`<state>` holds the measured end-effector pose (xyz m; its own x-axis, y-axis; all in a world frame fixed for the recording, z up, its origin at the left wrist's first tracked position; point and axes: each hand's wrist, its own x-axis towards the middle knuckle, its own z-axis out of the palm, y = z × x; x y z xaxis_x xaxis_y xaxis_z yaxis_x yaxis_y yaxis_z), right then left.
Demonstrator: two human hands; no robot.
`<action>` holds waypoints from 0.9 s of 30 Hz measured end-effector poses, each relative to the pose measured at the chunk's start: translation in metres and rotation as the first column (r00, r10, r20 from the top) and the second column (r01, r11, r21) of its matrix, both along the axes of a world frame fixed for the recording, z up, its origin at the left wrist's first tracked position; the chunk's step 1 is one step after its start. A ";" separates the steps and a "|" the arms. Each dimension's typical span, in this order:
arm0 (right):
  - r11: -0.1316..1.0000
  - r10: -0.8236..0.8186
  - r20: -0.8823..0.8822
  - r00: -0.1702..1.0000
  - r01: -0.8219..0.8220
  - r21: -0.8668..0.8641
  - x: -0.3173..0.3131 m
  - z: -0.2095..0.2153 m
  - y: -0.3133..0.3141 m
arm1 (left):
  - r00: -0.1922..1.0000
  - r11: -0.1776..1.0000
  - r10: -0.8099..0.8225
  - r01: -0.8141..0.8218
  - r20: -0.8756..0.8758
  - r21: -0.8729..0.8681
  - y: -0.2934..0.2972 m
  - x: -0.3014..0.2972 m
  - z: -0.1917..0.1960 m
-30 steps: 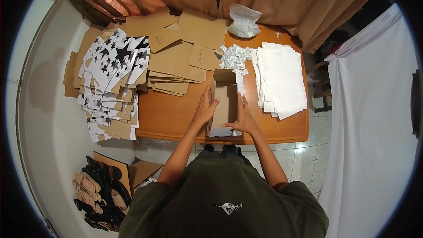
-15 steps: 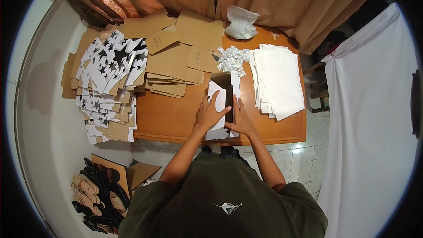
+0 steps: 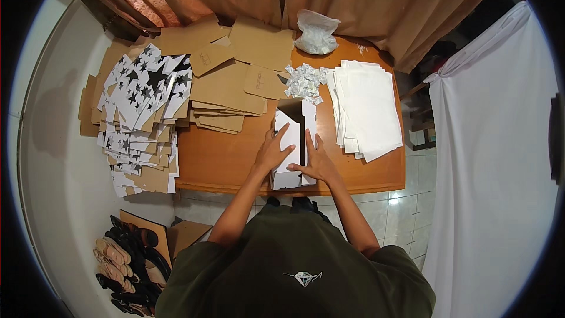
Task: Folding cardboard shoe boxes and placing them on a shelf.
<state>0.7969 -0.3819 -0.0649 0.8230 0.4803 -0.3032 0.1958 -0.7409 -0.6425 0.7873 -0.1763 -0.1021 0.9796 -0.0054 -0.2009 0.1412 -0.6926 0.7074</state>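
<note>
A white box with black star prints and a brown inside (image 3: pixel 289 164) lies lengthwise near the table's front edge. Its two long top flaps leave a dark gap between them. My left hand (image 3: pixel 272 154) grips the left side, thumb and forefinger spread over the left flap. On the other side, my right hand (image 3: pixel 319 163) holds the right flap, fingers along its outer edge and thumb reaching left across the gap. A dark opening shows at the far end. Just beyond the box is a heap of small white packets (image 3: pixel 305 82).
A stack of white sheets (image 3: pixel 368 109) lies right of the box. Star-printed cardboard blanks (image 3: pixel 144 91) pile up at the left, beside brown cardboard (image 3: pixel 220 85). A clear plastic bag (image 3: pixel 316 34) stands at the back. Shoes (image 3: pixel 120 259) sit on the floor at left.
The gap between the top flaps has narrowed as the flaps came closer together. The short flap at the near end now lies under the long ones. My right thumb has shifted left.
</note>
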 end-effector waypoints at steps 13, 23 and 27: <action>0.993 -0.100 0.115 0.988 0.092 0.071 -0.002 -0.028 0.000 | 0.931 0.914 -0.360 0.365 0.062 -0.176 0.037 -0.055 0.041; 0.989 -0.134 0.134 0.982 0.124 0.080 0.002 -0.027 0.002 | 0.922 0.884 -0.386 0.378 -0.025 0.276 0.008 -0.062 0.029; 0.986 -0.103 0.116 0.988 0.086 0.145 0.001 -0.026 -0.001 | 0.963 0.934 -0.265 0.245 0.043 0.261 0.009 -0.061 0.004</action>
<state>0.7977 -0.3833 -0.0913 0.8935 0.4288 -0.1329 0.2128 -0.6652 -0.7157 0.7258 -0.1677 -0.0983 0.9644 -0.2159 -0.1528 -0.1109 -0.8544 0.5076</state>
